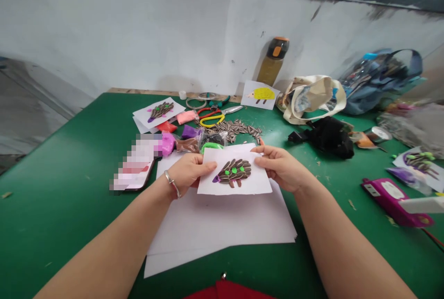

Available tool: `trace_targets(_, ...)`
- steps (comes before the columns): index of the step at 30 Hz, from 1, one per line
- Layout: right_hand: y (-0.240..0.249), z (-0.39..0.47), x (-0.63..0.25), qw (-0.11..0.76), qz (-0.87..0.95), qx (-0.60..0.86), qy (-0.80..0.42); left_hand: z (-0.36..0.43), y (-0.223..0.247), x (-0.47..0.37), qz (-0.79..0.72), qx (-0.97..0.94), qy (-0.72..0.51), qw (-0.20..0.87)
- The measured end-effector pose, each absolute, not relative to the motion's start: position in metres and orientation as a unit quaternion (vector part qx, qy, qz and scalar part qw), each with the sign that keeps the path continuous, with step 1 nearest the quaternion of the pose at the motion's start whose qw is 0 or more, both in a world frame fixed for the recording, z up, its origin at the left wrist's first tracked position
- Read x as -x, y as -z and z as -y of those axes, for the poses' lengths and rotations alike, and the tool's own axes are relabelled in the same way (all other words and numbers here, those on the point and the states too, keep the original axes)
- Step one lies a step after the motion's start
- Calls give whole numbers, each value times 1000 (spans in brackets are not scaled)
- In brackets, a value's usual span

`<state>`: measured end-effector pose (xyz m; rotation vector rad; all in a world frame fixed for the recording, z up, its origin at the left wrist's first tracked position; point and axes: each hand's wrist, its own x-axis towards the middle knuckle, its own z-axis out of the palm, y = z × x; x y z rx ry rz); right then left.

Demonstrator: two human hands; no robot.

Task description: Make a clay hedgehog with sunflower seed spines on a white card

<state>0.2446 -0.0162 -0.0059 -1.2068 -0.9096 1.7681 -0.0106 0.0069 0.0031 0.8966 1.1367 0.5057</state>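
Observation:
A small white card (208, 185) with a hedgehog made of striped seeds, green dots and a purple snout is held up level above larger white sheets (215, 225). My left hand (189, 169) pinches its left edge, thumb on top, a silver bracelet at the wrist. At the upper right edge of the card, my right hand (279, 165) grips it between thumb and fingers. Just behind the card lie a green clay packet (211, 146) and loose striped seeds (239, 128).
Around the hands on the green table (69, 160) are a phone (135, 165), clay packets (166, 143), yellow-handled scissors (212, 121), another hedgehog card (160, 110), a yellow hedgehog picture (260, 94), a bottle (272, 63), a cream bag (312, 97), a black cloth (331, 137) and a magenta device (395, 202).

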Motion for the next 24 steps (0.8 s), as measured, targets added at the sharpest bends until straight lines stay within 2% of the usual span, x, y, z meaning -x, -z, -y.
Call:
trace_targets(5, 8, 16, -238, 431, 320, 466, -704, -9, -2, 13, -494, -374, -270, 737)
trace_targets(13, 6, 19, -228, 426, 338, 458, -703, -13, -3, 18, -485, -359, -318, 731)
trace_targets(20, 6, 22, -220, 451, 344, 459, -684, -8, -9, 12, -406, -367, -295, 783)
trace_targets(24, 8, 22, -219, 446, 345, 453, -691, -7, -12, 11, -419, -362, -293, 779)
